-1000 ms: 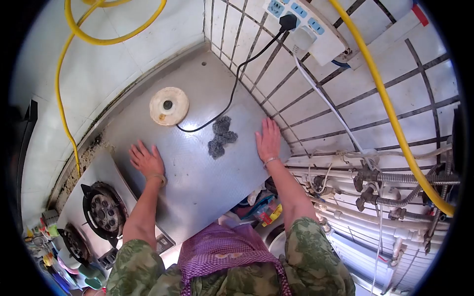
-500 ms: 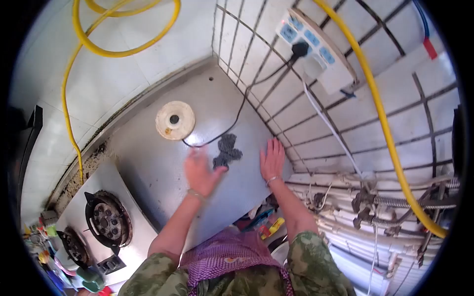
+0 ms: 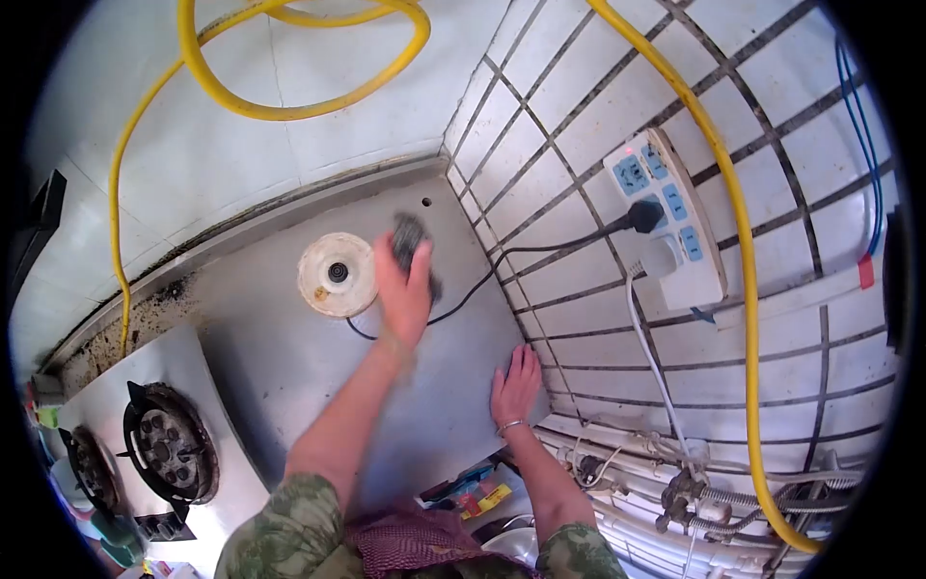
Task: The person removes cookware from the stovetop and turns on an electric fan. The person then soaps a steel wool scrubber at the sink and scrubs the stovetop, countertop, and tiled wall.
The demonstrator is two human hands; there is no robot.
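Note:
My left hand (image 3: 400,294) is closed round a dark grey scourer that looks like steel wool (image 3: 410,241), somewhat blurred by motion. It is over the grey metal countertop (image 3: 453,372). Just left of this hand lies a round, stained off-white electric kettle base (image 3: 311,275) with a black connector in its middle. Its black cord (image 3: 473,289) runs behind my left hand to the wall. My right hand (image 3: 516,389) rests flat on the counter beside the tiled wall, fingers stretched out and holding nothing.
A gas stove (image 3: 227,425) with black burners adjoins the counter on the left. A power strip (image 3: 690,241) with a black plug hangs on the tiled wall. Yellow hoses (image 3: 743,289) hang along both walls. Pipes and valves (image 3: 685,492) run at lower right.
My left hand has taken hold of the scourer and moved it away from me, beside the kettle base. My right hand stays on the counter by the wall. The view has shifted.

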